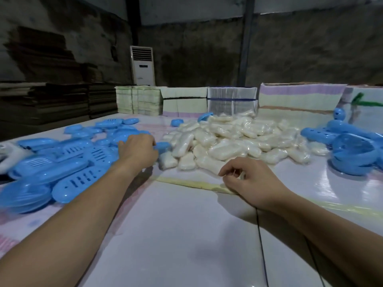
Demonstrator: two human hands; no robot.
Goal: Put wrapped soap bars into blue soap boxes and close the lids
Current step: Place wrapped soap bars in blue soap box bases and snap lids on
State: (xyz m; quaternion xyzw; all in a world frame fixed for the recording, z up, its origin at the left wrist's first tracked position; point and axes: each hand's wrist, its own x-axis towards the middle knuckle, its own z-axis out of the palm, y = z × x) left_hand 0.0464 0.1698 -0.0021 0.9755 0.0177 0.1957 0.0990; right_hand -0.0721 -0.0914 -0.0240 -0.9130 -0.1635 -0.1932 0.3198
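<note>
A big heap of white wrapped soap bars (234, 139) lies mid-table. Blue soap boxes (62, 160), several with slotted trays, are piled at the left. My left hand (137, 149) reaches over that pile and its fingers curl round a closed blue box (163, 146) at the heap's left edge. My right hand (250, 181) sits at the heap's near edge with fingers curled; a wrapped soap bar (213, 165) lies just beyond its fingertips, and whether it pinches the wrapper is unclear.
More blue boxes (348, 148) are stacked at the right. Bundled packs of flat cartons (232, 100) line the table's far edge. A white standing air conditioner (143, 65) is behind. A thin black cable (262, 245) runs across the near white table (186, 235).
</note>
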